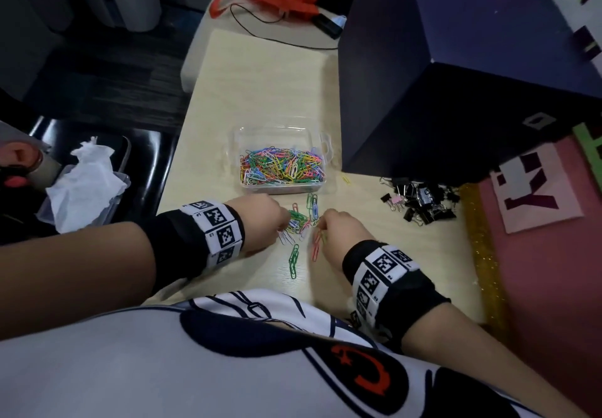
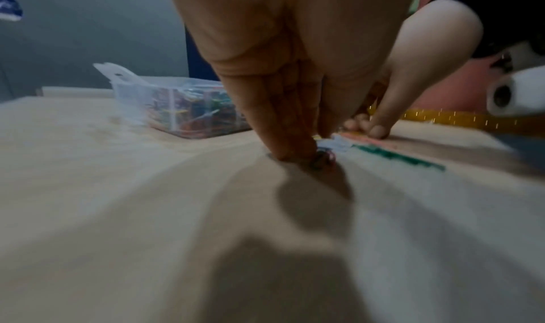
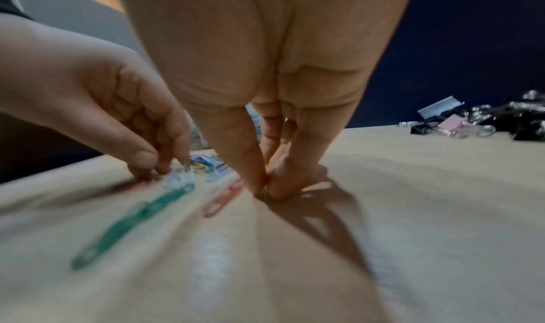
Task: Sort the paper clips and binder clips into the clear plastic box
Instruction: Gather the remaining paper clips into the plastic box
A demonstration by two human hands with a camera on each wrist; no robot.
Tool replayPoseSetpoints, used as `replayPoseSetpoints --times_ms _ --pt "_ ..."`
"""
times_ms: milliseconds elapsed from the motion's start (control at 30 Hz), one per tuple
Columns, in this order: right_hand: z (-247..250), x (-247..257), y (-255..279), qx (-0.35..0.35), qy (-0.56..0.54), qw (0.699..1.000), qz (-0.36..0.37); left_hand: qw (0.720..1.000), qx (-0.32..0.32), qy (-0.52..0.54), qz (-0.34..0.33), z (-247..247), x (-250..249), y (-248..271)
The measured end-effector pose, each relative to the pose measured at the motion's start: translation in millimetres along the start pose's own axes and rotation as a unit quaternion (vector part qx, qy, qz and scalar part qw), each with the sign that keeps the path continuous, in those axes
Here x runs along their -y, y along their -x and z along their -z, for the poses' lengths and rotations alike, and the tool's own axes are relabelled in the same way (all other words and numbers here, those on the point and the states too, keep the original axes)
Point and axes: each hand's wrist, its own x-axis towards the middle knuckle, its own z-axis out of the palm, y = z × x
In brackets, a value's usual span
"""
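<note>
Pinching at the loose paper clips (image 1: 301, 222) on the table (image 1: 260, 92), my left hand (image 1: 260, 225) and right hand (image 1: 338, 232) curl fingertips down; blur hides whether either has one. The box (image 1: 281, 157), full of clips, sits just beyond, binder clips (image 1: 420, 201) to the right.

Multicoloured paper clips (image 1: 281, 166); black binder clips (image 1: 423, 204), one pink; beige table (image 1: 260, 92).

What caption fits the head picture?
Two hands gather loose coloured paper clips before the clear plastic box; black binder clips wait.
</note>
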Motion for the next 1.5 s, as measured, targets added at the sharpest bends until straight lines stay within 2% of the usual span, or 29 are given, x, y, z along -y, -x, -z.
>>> replayPoseSetpoints --times_ms 133,200,333,433,567,700,867,1000,1100,1267,1367,1433,1500 --pt "3 0 -6 -0.054 -0.045 0.997 0.017 0.999 -0.045 0.006 -0.006 0 -2 -4" --pt "7 -3 -6 -0.080 -0.032 0.995 0.057 0.999 -0.028 -0.021 -0.018 -1 2 -3" --pt "-1 1 3 -0.009 0.078 0.983 0.165 0.995 0.043 -0.071 -0.046 2 9 -3" --pt "-13 3 8 -0.029 0.122 0.976 0.175 0.996 0.031 -0.076 -0.042 4 10 -1" --pt "-16 2 6 -0.061 0.032 0.984 0.163 0.995 0.016 -0.094 -0.025 -1 9 1" --pt "-15 -1 2 -0.073 0.001 0.988 0.139 0.995 0.000 -0.103 -0.010 -3 6 0" --pt "-6 0 -6 -0.077 -0.060 0.993 0.067 0.993 -0.027 -0.115 -0.001 -4 10 -2" --pt "9 2 -11 -0.092 -0.105 0.990 0.027 0.995 -0.069 -0.073 0.007 2 15 4" --pt "27 10 -15 -0.118 -0.157 0.980 0.031 0.991 -0.134 -0.028 0.004 17 22 8" --pt "55 32 -30 -0.228 -0.223 0.946 0.059 0.979 -0.198 0.034 0.044 47 42 7" --pt "61 31 -38 -0.231 -0.215 0.948 0.036 0.978 -0.197 0.021 0.070 53 50 3" --pt "63 22 -40 -0.233 -0.205 0.951 -0.010 0.976 -0.199 0.029 0.078 50 53 3" --pt "63 9 -42 -0.188 -0.151 0.969 -0.058 0.975 -0.211 0.037 0.066 43 51 7"
